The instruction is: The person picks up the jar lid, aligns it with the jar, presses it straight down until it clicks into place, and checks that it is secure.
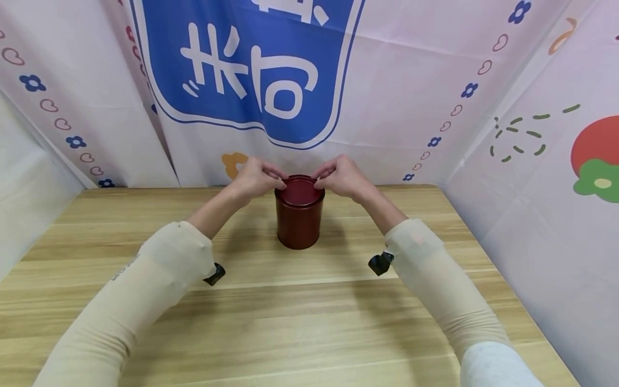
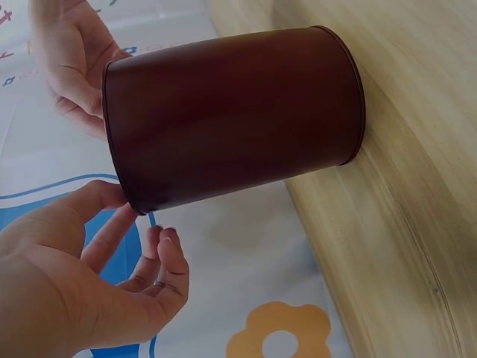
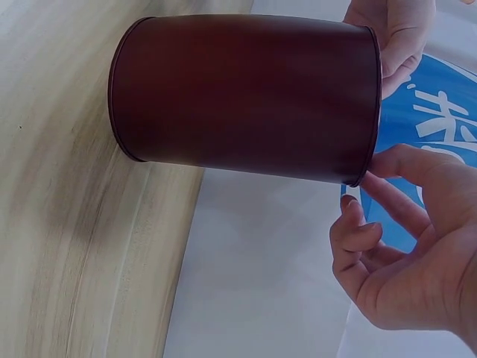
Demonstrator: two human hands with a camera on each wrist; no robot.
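Observation:
A dark red cylindrical canister (image 1: 298, 228) stands upright on the table, its round lid (image 1: 301, 191) in place on top. At the lid's left edge, my left hand (image 1: 254, 177) pinches the rim between thumb and forefinger. Opposite it, my right hand (image 1: 342, 176) grips the right edge the same way. In the left wrist view, the left hand (image 2: 97, 276) has its other fingers bent loosely below the canister (image 2: 235, 119) rim. The right wrist view has the right hand (image 3: 417, 246) at the rim of the canister (image 3: 246, 97), its remaining fingers curled away from the wall.
The wood-grain table (image 1: 300, 322) runs up to a printed cloth backdrop (image 1: 387, 107) close behind the canister. Another cloth wall (image 1: 532, 177) borders the right side. Small black devices (image 1: 382, 263) are strapped beneath both sleeved wrists.

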